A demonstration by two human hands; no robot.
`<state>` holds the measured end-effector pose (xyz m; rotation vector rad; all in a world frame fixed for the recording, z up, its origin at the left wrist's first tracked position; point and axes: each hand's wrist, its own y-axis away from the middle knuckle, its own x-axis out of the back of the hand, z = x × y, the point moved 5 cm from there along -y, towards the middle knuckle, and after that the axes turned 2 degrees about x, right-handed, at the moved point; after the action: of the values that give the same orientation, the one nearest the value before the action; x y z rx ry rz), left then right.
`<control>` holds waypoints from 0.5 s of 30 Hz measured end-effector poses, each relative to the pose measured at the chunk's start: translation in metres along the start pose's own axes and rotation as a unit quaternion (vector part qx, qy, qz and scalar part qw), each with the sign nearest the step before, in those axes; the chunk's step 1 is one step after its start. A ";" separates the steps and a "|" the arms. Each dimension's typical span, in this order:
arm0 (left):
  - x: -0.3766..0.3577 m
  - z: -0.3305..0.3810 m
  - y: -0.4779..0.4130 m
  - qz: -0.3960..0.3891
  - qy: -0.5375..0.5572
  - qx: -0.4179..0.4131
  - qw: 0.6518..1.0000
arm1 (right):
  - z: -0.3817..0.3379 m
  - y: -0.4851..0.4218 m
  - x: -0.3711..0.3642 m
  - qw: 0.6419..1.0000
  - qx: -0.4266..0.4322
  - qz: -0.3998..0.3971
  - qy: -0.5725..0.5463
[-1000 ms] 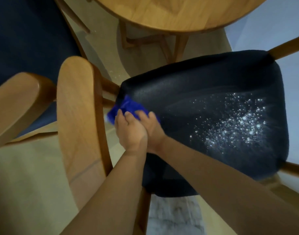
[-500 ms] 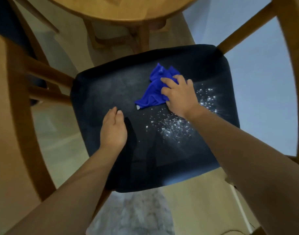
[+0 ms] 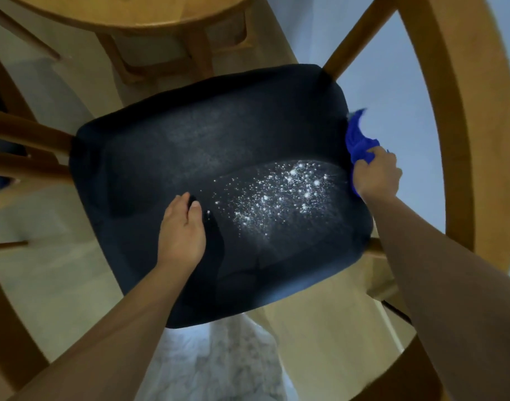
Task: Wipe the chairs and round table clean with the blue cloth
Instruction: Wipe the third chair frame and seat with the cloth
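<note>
A dark navy chair seat (image 3: 167, 157) fills the middle of the head view. White powdery specks (image 3: 279, 192) lie scattered over its right half. My right hand (image 3: 378, 176) grips the bunched blue cloth (image 3: 359, 140) at the seat's right edge. My left hand (image 3: 181, 230) rests flat on the seat near its front, fingers together, just left of the specks. The round wooden table (image 3: 138, 15) shows at the top, its legs under it.
The chair's curved wooden armrest (image 3: 476, 140) arcs down the right side, close to my right hand. Wooden rails (image 3: 22, 146) of another chair stand at the left. Pale floor and a light rug (image 3: 219, 363) lie below.
My right hand has swept the blue cloth from the seat's middle to its right edge. The left hand stayed on the seat.
</note>
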<state>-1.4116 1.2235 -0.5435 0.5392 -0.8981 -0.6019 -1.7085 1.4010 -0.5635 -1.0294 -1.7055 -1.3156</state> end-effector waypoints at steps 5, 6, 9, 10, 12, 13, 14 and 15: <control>0.013 -0.014 0.001 0.005 -0.005 0.026 1.000 | -0.023 0.034 -0.018 0.999 0.016 0.016 0.040; 0.016 -0.016 0.000 0.006 0.006 0.031 0.999 | -0.031 0.042 -0.022 0.999 0.019 0.015 0.039; 0.030 -0.024 -0.004 0.027 0.095 0.083 0.992 | -0.064 0.074 -0.045 0.997 0.063 0.004 0.043; 0.037 -0.025 -0.005 0.036 0.118 0.092 0.988 | -0.080 0.088 -0.055 0.996 0.082 -0.007 0.042; 0.050 -0.024 -0.008 0.053 0.129 0.096 0.986 | -0.114 0.119 -0.077 0.991 0.127 -0.031 0.026; 0.057 -0.024 -0.009 0.061 0.126 0.097 0.985 | -0.132 0.136 -0.089 0.987 0.158 -0.034 0.016; 0.065 -0.025 -0.010 0.073 0.117 0.094 0.986 | -0.149 0.155 -0.098 0.983 0.176 -0.050 0.010; 0.074 -0.028 -0.012 0.088 0.106 0.090 0.986 | -0.165 0.173 -0.109 0.978 0.199 -0.063 0.014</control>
<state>-1.3549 1.1699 -0.5251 0.6654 -0.7921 -0.2979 -1.4937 1.2497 -0.5616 -0.6755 -1.9371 -0.9979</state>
